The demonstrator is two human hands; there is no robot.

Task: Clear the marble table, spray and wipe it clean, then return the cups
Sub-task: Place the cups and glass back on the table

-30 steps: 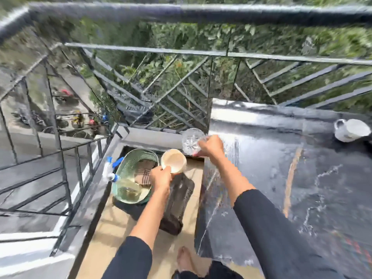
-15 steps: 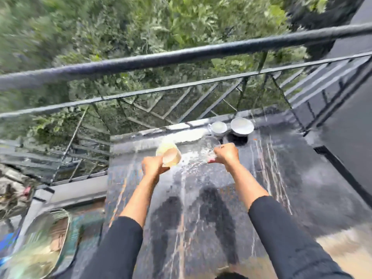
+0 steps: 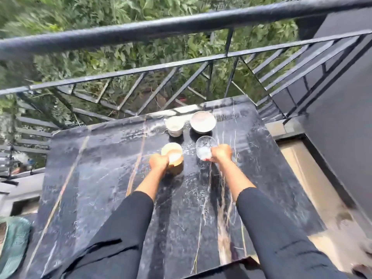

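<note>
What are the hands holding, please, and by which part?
The left hand grips the tan cup, the right hand the clear glass, each by its near side; any handle is hidden.

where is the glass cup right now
Head view: the right hand grips the glass cup at the far middle of the marble table, right of the tan cup in the left hand, just this side of the white bowl.

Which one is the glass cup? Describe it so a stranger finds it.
On the black marble table by the railing, four vessels cluster near the far edge. The glass cup is the nearer right one, held by the right hand. Unlike the tan cup beside it and the white ones behind, it is see-through.
</note>
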